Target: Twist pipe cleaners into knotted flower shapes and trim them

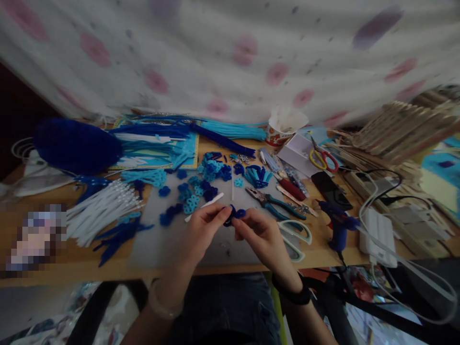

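Note:
Between the fingertips of both hands is a dark blue curled pipe cleaner (233, 214), held above a grey mat (151, 249). My left hand (205, 225) pinches its left side, and my right hand (260, 232) pinches the right. The fingers partly cover its shape. Just beyond the hands lie light blue pipe-cleaner flowers (191, 204) and dark blue ones (171, 214). A white stick (212, 200) rests behind my left hand. Pliers with teal handles (276, 203) and pale-handled scissors (300, 235) lie beside my right hand.
At the right are a blue glue gun (338, 225), a black phone (331, 190), a white power adapter (377, 237) with cables and red-yellow scissors (323, 160). White pipe cleaners (104, 211) lie left. A paper cup (283, 127) stands behind, before a patterned curtain (230, 62).

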Demonstrator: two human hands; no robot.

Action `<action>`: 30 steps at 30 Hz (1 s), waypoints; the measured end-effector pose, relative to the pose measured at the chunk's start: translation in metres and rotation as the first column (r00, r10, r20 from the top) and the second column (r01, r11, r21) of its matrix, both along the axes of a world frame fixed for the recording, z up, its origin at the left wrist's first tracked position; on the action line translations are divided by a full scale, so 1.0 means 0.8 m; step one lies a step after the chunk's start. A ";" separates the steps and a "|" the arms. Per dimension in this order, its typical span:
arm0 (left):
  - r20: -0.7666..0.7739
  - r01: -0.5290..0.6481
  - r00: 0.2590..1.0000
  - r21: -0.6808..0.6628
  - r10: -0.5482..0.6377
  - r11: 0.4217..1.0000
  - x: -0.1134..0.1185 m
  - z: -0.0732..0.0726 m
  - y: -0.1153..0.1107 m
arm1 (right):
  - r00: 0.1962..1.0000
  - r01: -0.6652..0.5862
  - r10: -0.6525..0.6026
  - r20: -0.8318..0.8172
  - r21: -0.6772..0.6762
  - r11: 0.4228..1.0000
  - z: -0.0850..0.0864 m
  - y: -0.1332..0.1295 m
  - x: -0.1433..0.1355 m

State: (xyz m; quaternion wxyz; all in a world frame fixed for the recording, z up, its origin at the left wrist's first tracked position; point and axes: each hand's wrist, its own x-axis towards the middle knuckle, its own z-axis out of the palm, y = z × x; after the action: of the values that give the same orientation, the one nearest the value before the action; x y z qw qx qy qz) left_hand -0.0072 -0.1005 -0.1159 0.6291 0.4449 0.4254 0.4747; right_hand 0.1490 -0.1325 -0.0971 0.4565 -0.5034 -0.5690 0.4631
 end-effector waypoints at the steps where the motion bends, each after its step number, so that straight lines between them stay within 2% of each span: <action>1: -0.028 -0.002 1.000 0.016 0.002 1.000 0.002 0.000 0.001 | 1.000 -0.015 0.015 0.008 0.000 1.000 0.000 0.000 0.003; 6: -0.192 0.035 0.981 0.226 0.009 0.974 0.005 0.008 0.002 | 0.999 -0.012 0.011 0.042 0.029 1.000 -0.002 0.001 0.009; 9: -0.225 0.040 0.974 0.320 0.035 0.947 0.005 0.014 0.000 | 0.998 0.033 -0.036 0.051 0.046 0.998 -0.004 -0.001 0.007; 12: -0.214 0.058 0.977 0.298 0.007 0.953 0.007 0.016 0.002 | 0.995 0.093 -0.095 0.032 0.052 0.994 -0.007 -0.001 0.006; 16: -0.137 0.078 0.989 0.137 -0.059 0.988 0.011 0.007 0.011 | 0.983 0.095 -0.100 -0.153 -0.042 0.995 -0.012 0.005 0.010; 19: -0.077 0.003 0.997 0.025 -0.001 1.000 0.012 -0.002 0.017 | 0.958 0.093 -0.114 -0.264 -0.090 0.992 -0.014 0.007 0.012; 22: -0.057 -0.038 0.998 -0.011 0.037 0.999 0.011 -0.002 0.019 | 0.957 0.075 -0.101 -0.272 -0.104 0.992 -0.013 0.006 0.011; 25: -0.083 0.010 0.997 0.041 -0.007 0.999 0.008 0.006 0.019 | 0.975 0.023 -0.045 -0.219 -0.102 0.994 -0.009 0.004 0.010; 30: -0.295 0.112 0.955 0.250 -0.034 0.962 -0.002 0.021 0.025 | 0.971 0.038 -0.073 -0.228 -0.153 0.988 -0.007 0.005 0.009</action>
State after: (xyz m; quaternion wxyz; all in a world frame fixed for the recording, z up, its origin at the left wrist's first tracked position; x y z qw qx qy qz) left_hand -0.0087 -0.0802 -0.0995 0.5128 0.6047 0.4284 0.4334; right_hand 0.1565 -0.1284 -0.1025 0.4942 -0.4938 -0.4616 0.5467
